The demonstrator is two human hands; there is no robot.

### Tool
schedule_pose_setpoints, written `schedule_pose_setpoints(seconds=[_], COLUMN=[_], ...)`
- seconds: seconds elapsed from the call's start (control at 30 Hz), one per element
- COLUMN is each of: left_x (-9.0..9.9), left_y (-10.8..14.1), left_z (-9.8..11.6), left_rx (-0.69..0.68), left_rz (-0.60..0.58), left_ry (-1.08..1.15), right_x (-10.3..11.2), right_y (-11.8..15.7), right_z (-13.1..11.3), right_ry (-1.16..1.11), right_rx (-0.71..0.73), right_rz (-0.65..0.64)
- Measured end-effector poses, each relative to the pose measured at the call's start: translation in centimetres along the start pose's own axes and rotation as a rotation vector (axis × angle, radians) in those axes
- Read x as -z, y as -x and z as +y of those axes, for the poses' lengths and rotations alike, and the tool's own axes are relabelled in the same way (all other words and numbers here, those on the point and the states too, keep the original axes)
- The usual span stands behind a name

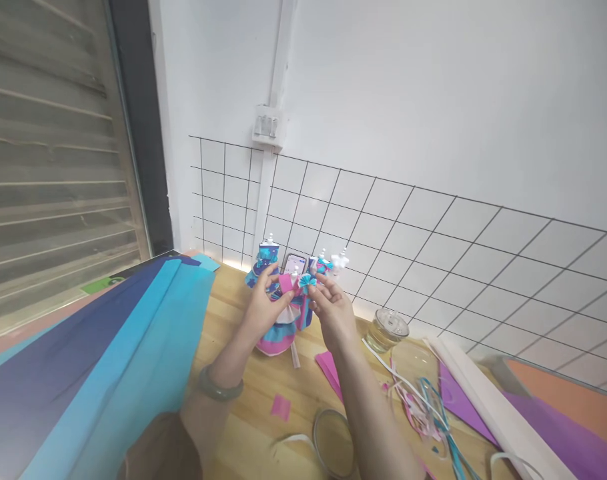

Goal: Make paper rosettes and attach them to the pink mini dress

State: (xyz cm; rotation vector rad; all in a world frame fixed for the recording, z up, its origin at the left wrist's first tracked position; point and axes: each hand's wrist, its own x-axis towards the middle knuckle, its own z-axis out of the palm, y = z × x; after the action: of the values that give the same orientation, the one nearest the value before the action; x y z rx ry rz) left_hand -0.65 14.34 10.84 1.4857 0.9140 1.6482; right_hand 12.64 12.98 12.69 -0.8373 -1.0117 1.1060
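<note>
A small figure in a pink, white and blue layered paper dress (277,339) stands on the wooden table. My left hand (266,303) is closed around the pink upper part of it, thumb and fingers near its top. Between thumb and fingertips of my right hand (332,307) is a small blue pleated paper fan (307,281), held against the figure's right side. Behind the left hand stands a blue patterned figure (268,253). More decorated figures with white tops (323,263) are behind the right hand, partly hidden.
A phone (295,264) leans behind the figures. Blue paper sheets (133,347) lie at the left. To the right are a glass cup (387,329), tangled ribbons (428,413), purple paper (463,400) and a white roll (503,407). A roll of tape (315,437) and pink scrap (281,407) lie nearer.
</note>
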Motion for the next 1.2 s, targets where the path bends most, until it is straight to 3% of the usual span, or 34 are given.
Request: schedule_pose_setpoints(seconds=[0.13, 0.33, 0.63, 1.2], left_x=[0.0, 0.16, 0.18, 0.47], left_y=[0.06, 0.05, 0.06, -0.14], left_z=[0.16, 0.13, 0.1, -0.18], left_rx=[0.008, 0.019, 0.032, 0.033], left_rz=[-0.003, -0.008, -0.002, 0.02], left_ry=[0.011, 0.02, 0.025, 0.046], right_x=[-0.16, -0.05, 0.51, -0.03], right_y=[0.01, 0.29, 0.0, 0.4], right_z=[0.51, 0.49, 0.81, 0.72], right_ry=[-0.091, -0.013, -0.146, -0.125], right_rx=[-0.066, -0.006, -0.117, -0.082], right_rz=[0.02, -0.055, 0.022, 0.021])
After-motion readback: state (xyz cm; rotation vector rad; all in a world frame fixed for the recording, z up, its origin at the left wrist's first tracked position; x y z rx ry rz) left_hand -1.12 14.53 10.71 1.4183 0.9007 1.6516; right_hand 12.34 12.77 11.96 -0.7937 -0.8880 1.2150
